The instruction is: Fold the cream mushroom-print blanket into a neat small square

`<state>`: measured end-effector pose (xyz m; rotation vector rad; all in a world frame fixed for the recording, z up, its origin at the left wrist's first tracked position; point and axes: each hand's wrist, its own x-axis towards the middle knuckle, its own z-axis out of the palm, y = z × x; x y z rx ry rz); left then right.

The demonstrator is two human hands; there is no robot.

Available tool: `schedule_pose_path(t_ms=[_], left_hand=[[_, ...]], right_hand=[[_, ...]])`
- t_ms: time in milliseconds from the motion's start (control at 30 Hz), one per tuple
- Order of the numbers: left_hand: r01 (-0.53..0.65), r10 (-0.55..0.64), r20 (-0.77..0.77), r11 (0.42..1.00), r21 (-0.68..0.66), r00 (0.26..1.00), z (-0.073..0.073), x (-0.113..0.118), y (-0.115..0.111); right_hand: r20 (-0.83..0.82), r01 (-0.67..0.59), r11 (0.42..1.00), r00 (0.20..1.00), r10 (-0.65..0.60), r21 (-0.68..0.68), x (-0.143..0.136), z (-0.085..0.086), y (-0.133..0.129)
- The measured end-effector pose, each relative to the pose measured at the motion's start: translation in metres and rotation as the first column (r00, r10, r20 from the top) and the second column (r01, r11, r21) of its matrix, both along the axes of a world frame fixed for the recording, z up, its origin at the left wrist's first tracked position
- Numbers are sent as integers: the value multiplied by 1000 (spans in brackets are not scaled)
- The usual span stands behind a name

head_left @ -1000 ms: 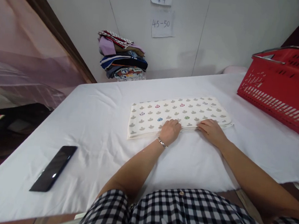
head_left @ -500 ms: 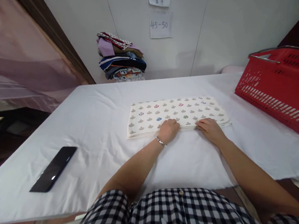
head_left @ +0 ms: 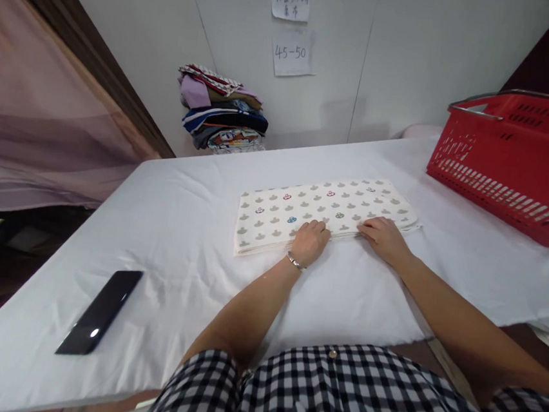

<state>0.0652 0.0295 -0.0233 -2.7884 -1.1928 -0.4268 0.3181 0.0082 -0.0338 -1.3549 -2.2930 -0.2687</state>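
Observation:
A folded white cloth (head_left: pixel 303 205), printed with grey, red, blue and green motifs, lies flat in layers on the white-covered table (head_left: pixel 176 216). At the middle of its near edge, my left hand (head_left: pixel 310 240) has its fingers curled over the layers; a silver bracelet circles that wrist. My right hand (head_left: pixel 382 238) pinches the same edge a little further right, thumb below and fingers on top. Thumb tips and the underside of the cloth at both grips are partly hidden.
A black phone (head_left: pixel 99 312) lies at the table's left front. The red basket (head_left: pixel 506 163) with a metal handle stands at the right. Behind the far edge rises a pile of folded fabrics (head_left: pixel 222 113). Paper notes (head_left: pixel 293 53) hang on the wall.
Both hands keep their places on the cloth's near edge. The view has shifted slightly, and the cloth looks almost unchanged.

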Motion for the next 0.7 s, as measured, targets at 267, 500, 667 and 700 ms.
schedule_pose_path(t_ms=[267,500,667,700], left_hand=[[-23,24,20,999,-30,1000,7,-3,-5],[-12,12,9,1000,-18,1000,6,-3,-4],[-29,30,14,999,-22,999,6,-3,-6],[-31,31,12,999,-23,999,6,-3,-6]], right_hand=[[32,-5,1000,999,5,11,1,2,-3],[-29,23,999,999,-22,25,0,-1,-3],[-77,45,999,996,-45,9,19,-3,-5],[-76,64,998,995,-63,13,24,-3,-5]])
